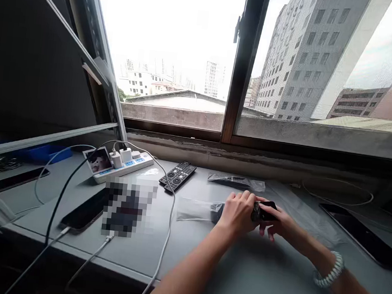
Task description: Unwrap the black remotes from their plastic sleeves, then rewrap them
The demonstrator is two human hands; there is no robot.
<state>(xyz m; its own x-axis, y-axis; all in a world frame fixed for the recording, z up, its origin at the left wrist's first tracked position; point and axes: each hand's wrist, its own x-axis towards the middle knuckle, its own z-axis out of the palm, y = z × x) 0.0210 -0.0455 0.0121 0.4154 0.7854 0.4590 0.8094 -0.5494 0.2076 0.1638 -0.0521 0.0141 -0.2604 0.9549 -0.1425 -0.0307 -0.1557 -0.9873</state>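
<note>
My left hand (240,212) is closed around a black remote-like object (268,210) above the grey table, right of centre. On the object's right end my right hand (281,221) is closed, with its thumb and some fingers against it and other fingers hanging below. A clear plastic sleeve (193,210) extends left from under my left hand, with a dark part (216,212) inside it. Just behind the hands lies another bagged dark item (236,182). The middle of the held object is hidden by my fingers.
Two black remotes (178,176) lie near a white power strip (124,167) with plugs. A phone (86,210) and white cables (170,218) are at left. A black tablet-like device (364,235) lies right. A metal frame (108,78) stands left; a window is behind.
</note>
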